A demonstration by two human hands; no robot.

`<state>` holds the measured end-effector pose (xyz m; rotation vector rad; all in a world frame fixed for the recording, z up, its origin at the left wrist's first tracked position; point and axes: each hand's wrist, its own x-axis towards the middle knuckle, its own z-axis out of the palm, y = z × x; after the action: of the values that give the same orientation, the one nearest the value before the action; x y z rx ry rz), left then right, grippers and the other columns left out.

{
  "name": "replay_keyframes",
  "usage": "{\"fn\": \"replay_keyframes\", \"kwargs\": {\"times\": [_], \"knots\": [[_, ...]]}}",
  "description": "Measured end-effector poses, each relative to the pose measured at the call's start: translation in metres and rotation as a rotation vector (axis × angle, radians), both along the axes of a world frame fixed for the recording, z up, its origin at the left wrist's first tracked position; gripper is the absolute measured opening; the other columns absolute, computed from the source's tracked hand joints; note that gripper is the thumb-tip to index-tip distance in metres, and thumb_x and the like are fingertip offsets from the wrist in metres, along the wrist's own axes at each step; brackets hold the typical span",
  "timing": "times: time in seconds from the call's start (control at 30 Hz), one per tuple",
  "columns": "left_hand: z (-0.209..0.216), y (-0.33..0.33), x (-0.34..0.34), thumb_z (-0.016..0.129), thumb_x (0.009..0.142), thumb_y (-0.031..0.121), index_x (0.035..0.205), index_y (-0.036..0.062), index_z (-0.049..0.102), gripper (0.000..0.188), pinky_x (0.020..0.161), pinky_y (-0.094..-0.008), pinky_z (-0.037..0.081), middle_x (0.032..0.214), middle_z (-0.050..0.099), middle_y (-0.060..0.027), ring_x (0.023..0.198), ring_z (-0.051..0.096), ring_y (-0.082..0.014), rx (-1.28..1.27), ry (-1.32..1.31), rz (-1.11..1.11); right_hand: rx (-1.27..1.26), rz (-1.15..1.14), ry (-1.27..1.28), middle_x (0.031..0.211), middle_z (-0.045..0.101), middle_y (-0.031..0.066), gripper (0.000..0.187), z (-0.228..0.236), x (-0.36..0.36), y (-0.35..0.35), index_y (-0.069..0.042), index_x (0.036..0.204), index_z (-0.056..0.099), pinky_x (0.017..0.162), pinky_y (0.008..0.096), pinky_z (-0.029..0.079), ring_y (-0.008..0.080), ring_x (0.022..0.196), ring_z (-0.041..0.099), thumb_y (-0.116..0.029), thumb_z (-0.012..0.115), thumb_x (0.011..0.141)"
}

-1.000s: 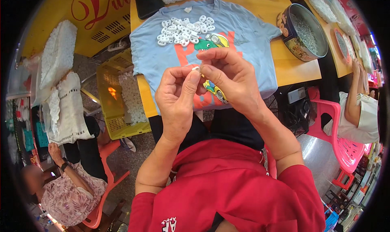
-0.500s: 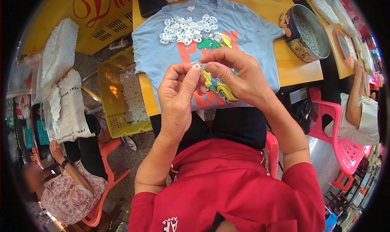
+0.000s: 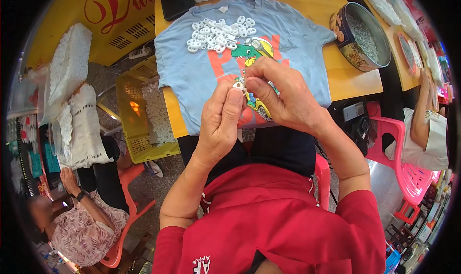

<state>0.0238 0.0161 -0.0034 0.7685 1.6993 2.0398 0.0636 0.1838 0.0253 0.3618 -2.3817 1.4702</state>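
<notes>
Yellow panel (image 3: 103,39), blue shirt (image 3: 199,70), red top (image 3: 273,211) bear lettering.

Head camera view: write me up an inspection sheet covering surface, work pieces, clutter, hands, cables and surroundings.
Surface: orange-yellow tabletop, with a light blue printed T-shirt spread over it.
Work pieces: pile of white two-hole pieces on the shirt; round tin holding small silvery-grey pieces on the right.
Clutter: flat black object at the table's far left.
Hands: left hand pinches a white piece; right hand has fingertips close by, grip unclear.
Cables: cannot tell; dark items under the table's right side are indistinct.
Surroundings: yellow crate on the left; a seated person beyond it; pink chair on the right.
</notes>
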Motion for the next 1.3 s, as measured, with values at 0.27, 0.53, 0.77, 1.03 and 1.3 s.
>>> {"fn": "replay_keyframes", "kwargs": {"times": [0.27, 0.53, 0.77, 1.03, 1.3], "knots": [[0.002, 0.0, -0.005, 0.043, 0.101, 0.017, 0.089, 0.0048, 0.048, 0.018, 0.058, -0.0205, 0.033, 0.073, 0.044, 0.0028, 0.066, 0.037, -0.0046, 0.069, -0.061, -0.022, 0.071, 0.035, 0.065, 0.081, 0.054, 0.0128, 0.009, 0.0, -0.001, 0.006, 0.0, 0.093, 0.052, 0.063, 0.0353, 0.045, 0.0299, 0.069, 0.054, -0.008, 0.055, 0.094], [0.002, -0.003, -0.005, 0.044, 0.102, 0.016, 0.096, 0.0029, 0.052, 0.016, 0.06, -0.0202, 0.036, 0.08, 0.049, 0.0017, 0.067, 0.039, -0.0043, 0.105, -0.061, -0.062, 0.152, 0.091, 0.206, 0.083, 0.056, 0.0117, 0.008, 0.0, -0.003, 0.01, 0.0, 0.092, 0.053, 0.063, 0.0363, 0.045, 0.0302, 0.071, 0.054, -0.007, 0.057, 0.092], [0.001, 0.0, -0.008, 0.045, 0.101, 0.013, 0.1, 0.0013, 0.054, 0.015, 0.061, -0.0213, 0.038, 0.083, 0.051, -0.0003, 0.068, 0.043, -0.0064, 0.159, 0.067, -0.022, 0.02, 0.138, 0.066, 0.081, 0.054, 0.0113, 0.01, 0.006, -0.002, 0.008, 0.0, 0.09, 0.052, 0.062, 0.0346, 0.044, 0.0282, 0.068, 0.052, -0.008, 0.052, 0.094], [0.012, -0.001, -0.006, 0.04, 0.103, 0.017, 0.092, 0.0039, 0.05, 0.02, 0.058, -0.0217, 0.034, 0.081, 0.05, -0.0009, 0.064, 0.04, -0.0066, -0.03, 0.236, 0.04, 0.011, 0.104, 0.078, 0.075, 0.052, 0.0101, 0.017, 0.008, -0.006, 0.006, 0.001, 0.085, 0.051, 0.06, 0.0335, 0.043, 0.0239, 0.065, 0.051, -0.013, 0.053, 0.094], [0.011, -0.003, -0.006, 0.046, 0.101, 0.013, 0.092, 0.0007, 0.053, 0.016, 0.058, -0.0202, 0.037, 0.079, 0.052, 0.0007, 0.066, 0.041, -0.005, 0.053, 0.082, 0.007, -0.107, 0.151, -0.078, 0.073, 0.05, 0.0064, 0.019, 0.008, -0.002, 0.008, 0.001, 0.083, 0.05, 0.058, 0.0296, 0.04, 0.0161, 0.063, 0.046, -0.014, 0.047, 0.095]]}}
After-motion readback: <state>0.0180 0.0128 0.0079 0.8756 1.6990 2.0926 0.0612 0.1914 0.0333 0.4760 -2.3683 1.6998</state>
